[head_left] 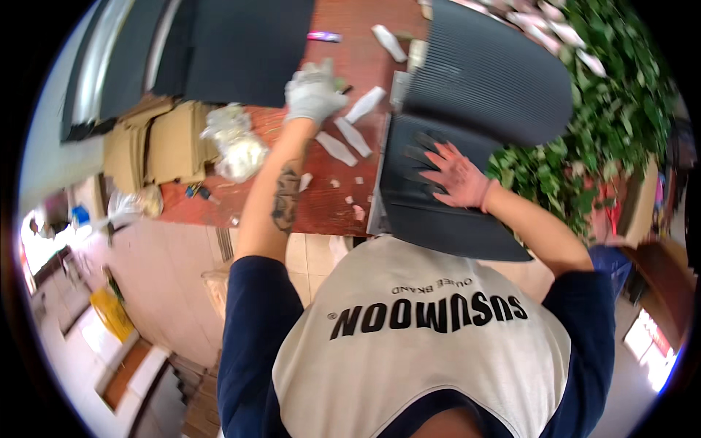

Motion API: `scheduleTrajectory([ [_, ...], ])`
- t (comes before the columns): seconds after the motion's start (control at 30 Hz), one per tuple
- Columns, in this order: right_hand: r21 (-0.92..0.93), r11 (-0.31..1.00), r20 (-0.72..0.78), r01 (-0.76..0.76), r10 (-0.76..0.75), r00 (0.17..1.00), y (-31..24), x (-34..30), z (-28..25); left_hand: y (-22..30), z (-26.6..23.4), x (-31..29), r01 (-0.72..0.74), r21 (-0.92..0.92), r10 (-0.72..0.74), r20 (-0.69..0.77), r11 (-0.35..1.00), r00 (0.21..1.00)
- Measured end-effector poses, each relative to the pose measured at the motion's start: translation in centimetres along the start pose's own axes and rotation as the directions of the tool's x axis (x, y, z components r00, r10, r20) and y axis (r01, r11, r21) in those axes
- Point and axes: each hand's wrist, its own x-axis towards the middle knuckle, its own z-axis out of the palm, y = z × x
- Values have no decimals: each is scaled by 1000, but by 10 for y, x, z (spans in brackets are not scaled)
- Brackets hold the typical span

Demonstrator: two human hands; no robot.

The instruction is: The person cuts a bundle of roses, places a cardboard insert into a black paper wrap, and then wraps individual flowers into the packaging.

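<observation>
My left hand [314, 95], in a whitish knit glove, reaches over the red-brown table beside a large dark sheet [248, 51]. Its fingers look stretched out with the thumb apart, though slightly blurred. Between thumb and fingers shows a small green and black object [340, 86]; it does not look gripped, and its kind is unclear. My right hand [461, 177], in a pink glove with dark smudges, lies flat with fingers spread on a black panel [438, 219]. The panel's far part is a ribbed black sheet [482, 80]. A metal strip [377, 208] runs along its left edge.
Several white paper-like strips [353, 136] and pink scraps lie on the table [281, 197]. Near my left arm are a clear plastic bag [241, 150] and brown cardboard pieces [175, 142]. Leafy green branches [621, 95] border the panel at right. A purple tube-like item [324, 36] lies farther off.
</observation>
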Motion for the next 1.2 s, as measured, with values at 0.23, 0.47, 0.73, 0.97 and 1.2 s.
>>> scheduleTrajectory([
  [0.23, -307, 948, -218, 78, -150, 964, 26, 0, 30, -5, -34, -84, -310, -329, 104, -519, 892, 848],
  [0.47, -337, 935, -189, 111, -182, 965, 30, 4, 26, -194, -71, -166, 534, -59, -440, -645, 844, 624],
  [0.73, -301, 951, -173, 67, -123, 977, 23, 7, 19, -218, -90, -149, 617, -256, -667, -231, 744, 709],
  [0.97, -221, 970, -217, 102, -151, 964, 14, 11, 10, -244, -77, -182, 388, -498, -608, -424, 776, 671],
  [1.2, -235, 950, -390, 204, -284, 876, 36, 15, 36, -174, -119, -182, 464, -308, -551, -575, 831, 605],
])
